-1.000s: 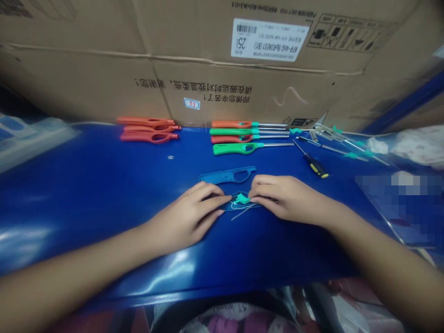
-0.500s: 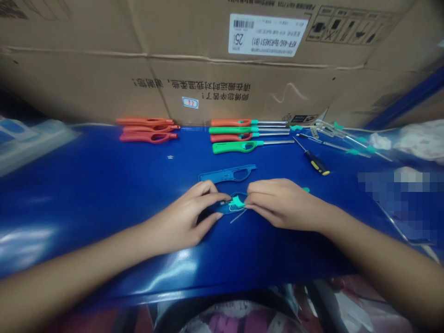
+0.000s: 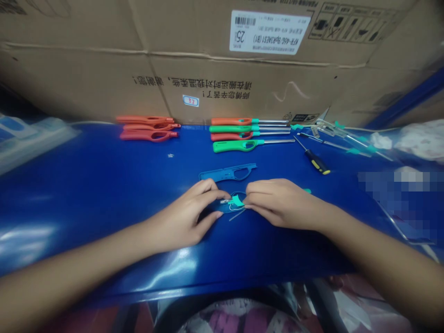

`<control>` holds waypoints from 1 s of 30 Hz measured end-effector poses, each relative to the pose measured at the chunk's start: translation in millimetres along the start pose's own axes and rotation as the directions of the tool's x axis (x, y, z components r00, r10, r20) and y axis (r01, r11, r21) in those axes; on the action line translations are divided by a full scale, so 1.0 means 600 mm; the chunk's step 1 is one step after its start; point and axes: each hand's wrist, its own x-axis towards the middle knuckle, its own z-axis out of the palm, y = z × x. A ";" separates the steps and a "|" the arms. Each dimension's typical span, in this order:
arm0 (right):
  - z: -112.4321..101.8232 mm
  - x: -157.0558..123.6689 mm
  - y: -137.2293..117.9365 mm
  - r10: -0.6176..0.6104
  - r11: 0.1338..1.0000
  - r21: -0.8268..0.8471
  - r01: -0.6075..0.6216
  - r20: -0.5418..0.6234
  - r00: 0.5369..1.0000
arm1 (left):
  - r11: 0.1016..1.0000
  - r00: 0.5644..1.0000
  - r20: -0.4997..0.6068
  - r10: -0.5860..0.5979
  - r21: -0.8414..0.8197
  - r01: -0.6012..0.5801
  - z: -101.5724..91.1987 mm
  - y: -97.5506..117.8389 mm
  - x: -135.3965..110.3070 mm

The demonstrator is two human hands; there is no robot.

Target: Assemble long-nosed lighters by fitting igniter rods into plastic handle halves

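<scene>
Blue lighter shell (image 3: 229, 207), an open half of a casing, lies flat on the blue counter (image 3: 104, 194) just in front of the person, between both hands. The left hand (image 3: 189, 215) pinches its near end between thumb and forefinger, the other fingers curled on the counter. The right hand (image 3: 280, 201) has its fingertips pressed together on a small teal part (image 3: 237, 200) that sits on the shell, and a thin wire (image 3: 237, 214) pokes out just below it. By the look of it, the step in hand is seating this teal part in the shell. That calls for a steady pinch and light, well-aimed pressure, since the part is small and half hidden by the fingers.

A second blue shell half (image 3: 227, 173) lies just behind. Farther back are orange shells (image 3: 149, 128), a row of finished lighters (image 3: 248, 132) in orange and green, a screwdriver (image 3: 315, 162) and loose metal tubes (image 3: 347, 138).

The cardboard box (image 3: 86, 83) behind stands upside down, so its writing is inverted. A white label (image 3: 268, 32) carries a barcode, "25" and "KFR-46G/BpR3AES1 (B1)". Printed Chinese below reads "师傅您辛苦了!请在搬运时对我温柔些,谢谢您!". A small sticker (image 3: 190, 100) bears a red handwritten number that I cannot read surely. Handling pictograms (image 3: 343, 30) sit at the upper right.
</scene>
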 end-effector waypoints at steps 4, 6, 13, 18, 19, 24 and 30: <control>0.001 -0.001 0.001 0.004 1.000 0.005 -0.004 0.013 1.000 | 1.000 1.000 -0.005 0.000 0.000 0.000 0.003 -0.001 -0.005; 0.001 -0.002 0.001 0.008 1.000 0.010 -0.009 0.019 1.000 | 1.000 1.000 -0.016 0.009 0.008 -0.009 0.004 -0.001 -0.007; -0.003 -0.001 -0.008 0.017 0.997 -0.078 -0.012 0.057 0.998 | 0.971 0.994 0.022 0.104 0.213 -0.106 0.007 0.000 -0.006; -0.006 0.003 -0.015 0.000 0.988 -0.156 0.009 0.059 0.998 | 0.849 0.986 0.128 0.105 0.505 -0.156 0.009 0.003 -0.010; -0.006 0.003 -0.015 -0.002 0.987 -0.159 0.011 0.059 0.998 | 0.835 0.985 0.134 0.106 0.527 -0.162 0.009 0.003 -0.011; -0.005 0.003 -0.013 -0.011 0.988 -0.153 0.024 0.082 0.997 | 0.804 0.981 0.161 0.112 0.565 -0.185 0.007 0.005 -0.010; -0.003 0.001 -0.014 0.050 0.995 -0.088 -0.047 0.025 0.998 | 0.797 0.981 0.161 0.105 0.576 -0.180 0.009 0.007 -0.011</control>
